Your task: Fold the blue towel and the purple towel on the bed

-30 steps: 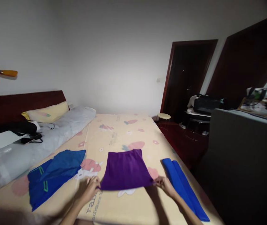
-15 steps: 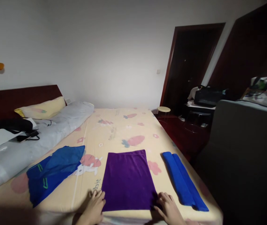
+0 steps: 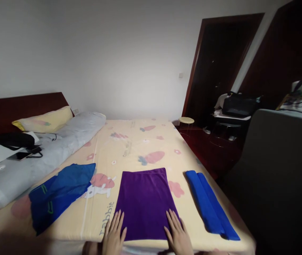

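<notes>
A purple cloth lies flat on the bed sheet near the front edge. My left hand lies flat with fingers stretched out on the cloth's near left corner. My right hand rests the same way on its near right corner. Both hands are open and hold nothing.
A folded blue towel lies right of the purple cloth. A blue garment with green marks lies to the left. A grey bolster, a yellow pillow and dark items sit by the headboard. A grey chair back stands at right.
The purple cloth has been drawn toward the near bed edge and laid flat. My hands let go of its corners and now lie flat on it, fingers stretched.
</notes>
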Available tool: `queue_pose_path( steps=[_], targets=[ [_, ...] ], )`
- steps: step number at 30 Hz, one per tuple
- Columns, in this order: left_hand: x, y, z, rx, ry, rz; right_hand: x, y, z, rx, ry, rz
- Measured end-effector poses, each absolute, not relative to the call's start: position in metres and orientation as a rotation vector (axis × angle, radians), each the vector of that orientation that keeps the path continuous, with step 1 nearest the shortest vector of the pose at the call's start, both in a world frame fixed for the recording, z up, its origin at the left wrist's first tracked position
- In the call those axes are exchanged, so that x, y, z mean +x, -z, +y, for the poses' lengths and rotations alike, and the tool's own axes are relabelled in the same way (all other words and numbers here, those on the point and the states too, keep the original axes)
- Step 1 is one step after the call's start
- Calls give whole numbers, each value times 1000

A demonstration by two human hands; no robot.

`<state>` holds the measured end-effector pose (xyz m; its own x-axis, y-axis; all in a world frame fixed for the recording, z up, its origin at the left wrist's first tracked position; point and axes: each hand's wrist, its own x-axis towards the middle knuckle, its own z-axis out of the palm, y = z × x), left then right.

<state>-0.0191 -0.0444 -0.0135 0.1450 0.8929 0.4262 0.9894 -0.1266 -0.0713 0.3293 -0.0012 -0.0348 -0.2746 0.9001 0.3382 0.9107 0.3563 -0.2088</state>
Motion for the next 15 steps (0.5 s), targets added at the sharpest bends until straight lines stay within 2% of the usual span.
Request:
queue_pose_path(
  steps=[2,5,10,12,15],
  targets=[
    [-33,10,-47,-2044,446,-1751,345,41,-1,-1632,86,-2176],
    [-8,-3,-31,-1998,483,-1766,319,30,9,-1659,110,-2110],
    [67,-18,10,-2222,398,-1858,234,-8,37,-1432,-149,-2291],
    [64,-16,18,-2365,344,-1864,234,-8,47,-1367,-236,-2371],
    [18,-8,19,-2453,306,-1931,278,11,56,-1516,-197,-2290]
  ],
)
